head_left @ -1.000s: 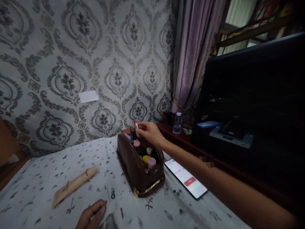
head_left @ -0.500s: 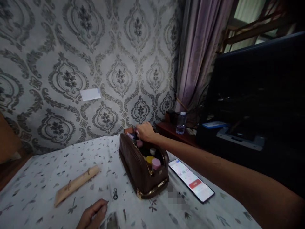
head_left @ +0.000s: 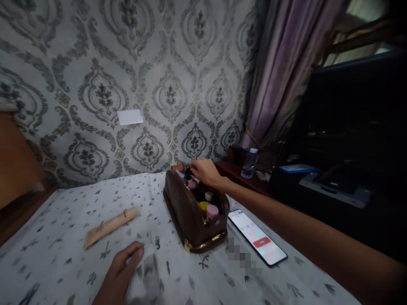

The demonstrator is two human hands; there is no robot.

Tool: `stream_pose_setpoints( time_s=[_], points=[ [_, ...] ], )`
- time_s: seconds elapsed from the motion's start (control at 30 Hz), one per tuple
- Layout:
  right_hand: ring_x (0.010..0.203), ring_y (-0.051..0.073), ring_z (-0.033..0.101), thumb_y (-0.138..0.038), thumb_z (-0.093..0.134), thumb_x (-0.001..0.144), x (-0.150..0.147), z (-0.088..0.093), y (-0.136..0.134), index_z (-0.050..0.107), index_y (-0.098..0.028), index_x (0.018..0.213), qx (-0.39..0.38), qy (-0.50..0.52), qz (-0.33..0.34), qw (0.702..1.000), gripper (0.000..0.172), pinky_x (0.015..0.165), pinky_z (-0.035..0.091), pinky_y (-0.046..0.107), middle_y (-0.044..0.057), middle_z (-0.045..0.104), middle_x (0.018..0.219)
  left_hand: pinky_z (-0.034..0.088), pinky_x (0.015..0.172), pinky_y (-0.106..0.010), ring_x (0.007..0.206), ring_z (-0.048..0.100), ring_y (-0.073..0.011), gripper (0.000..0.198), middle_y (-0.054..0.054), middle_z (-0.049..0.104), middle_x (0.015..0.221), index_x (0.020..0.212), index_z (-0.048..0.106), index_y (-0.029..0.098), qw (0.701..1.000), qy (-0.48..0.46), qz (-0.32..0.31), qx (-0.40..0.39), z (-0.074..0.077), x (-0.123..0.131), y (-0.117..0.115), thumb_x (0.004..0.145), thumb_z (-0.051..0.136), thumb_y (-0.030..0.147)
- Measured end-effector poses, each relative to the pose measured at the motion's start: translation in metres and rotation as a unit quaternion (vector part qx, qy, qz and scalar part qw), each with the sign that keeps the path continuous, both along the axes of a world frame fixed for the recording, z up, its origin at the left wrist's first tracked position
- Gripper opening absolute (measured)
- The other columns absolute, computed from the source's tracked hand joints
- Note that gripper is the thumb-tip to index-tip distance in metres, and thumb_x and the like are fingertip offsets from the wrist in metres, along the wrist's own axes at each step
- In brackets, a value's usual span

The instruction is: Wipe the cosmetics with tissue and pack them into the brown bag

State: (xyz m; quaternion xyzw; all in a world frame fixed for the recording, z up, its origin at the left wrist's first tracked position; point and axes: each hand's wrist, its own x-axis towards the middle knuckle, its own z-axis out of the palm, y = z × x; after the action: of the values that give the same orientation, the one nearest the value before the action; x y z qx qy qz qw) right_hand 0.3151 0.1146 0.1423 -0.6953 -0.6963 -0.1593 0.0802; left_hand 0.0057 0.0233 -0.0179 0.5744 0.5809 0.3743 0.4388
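An unzipped brown toiletry bag [head_left: 181, 207] stands on the patterned sheet [head_left: 127, 190]. My right hand [head_left: 205, 171] is at its far end, fingers curled down at the opening; what they grip is hidden. Inside the bag are a pink-lidded container [head_left: 212, 212], a yellow lid [head_left: 204, 206] and a small white cap [head_left: 208, 196]. Low in the picture, my left hand [head_left: 119, 271] has thumb and forefinger pinched together. Beside it is a blurred, pale, see-through thing [head_left: 144, 275], perhaps in its grasp. A beige flat tube or pouch [head_left: 111, 227] lies farther left.
Right of the bag lies a lit phone [head_left: 257, 238] with a red button on its screen. A clear bottle [head_left: 249, 163] stands on a reddish-brown ledge at the back. A large dark panel [head_left: 343, 127] rises at the right, and the patterned wall [head_left: 171, 93] closes off the back.
The camera view has shifted, so most things sit a little farther right. My right hand remains at the bag's far end, its wrist slightly more bent. More of my left hand shows.
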Motion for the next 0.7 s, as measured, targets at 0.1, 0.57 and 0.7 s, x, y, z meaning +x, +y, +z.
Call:
stream_pose_setpoints(
  time_s=[0.1,0.57,0.7],
  points=[
    [0.103,0.024,0.061,-0.021,0.044,0.096,-0.015,0.005,-0.028,0.068,-0.015,0.101,0.044,0.047,0.043,0.997,0.026,0.088,0.042,0.032,0.011,0.071,0.103,0.055,0.084,-0.035,0.098,0.066,-0.0286,0.051,-0.007,0.072,0.099,0.098,0.069,0.017,0.985,0.096,-0.048,0.135,0.013,-0.008,0.01,0.086,0.047,0.061],
    [0.08,0.018,0.065,-0.022,0.056,0.087,-0.125,-0.118,-0.101,0.069,-0.02,0.092,-0.118,0.449,0.296,0.835,0.014,0.069,0.049,0.028,0.004,0.07,0.084,0.039,0.095,-0.054,0.113,0.052,-0.0365,0.041,-0.019,0.06,0.119,0.125,0.052,0.012,0.855,0.47,-0.072,0.209,0.014,-0.072,0.094,0.092,0.049,0.037],
    [0.074,0.017,0.066,-0.021,0.055,0.088,-0.135,-0.15,-0.086,0.065,-0.014,0.106,-0.126,0.473,0.255,0.834,0.021,0.064,0.051,0.027,0.006,0.07,0.087,0.043,0.096,-0.044,0.115,0.054,-0.0317,0.043,-0.017,0.058,0.124,0.128,0.05,0.013,0.853,0.455,-0.139,0.216,0.014,-0.083,0.09,0.095,0.046,0.04]
  ],
)
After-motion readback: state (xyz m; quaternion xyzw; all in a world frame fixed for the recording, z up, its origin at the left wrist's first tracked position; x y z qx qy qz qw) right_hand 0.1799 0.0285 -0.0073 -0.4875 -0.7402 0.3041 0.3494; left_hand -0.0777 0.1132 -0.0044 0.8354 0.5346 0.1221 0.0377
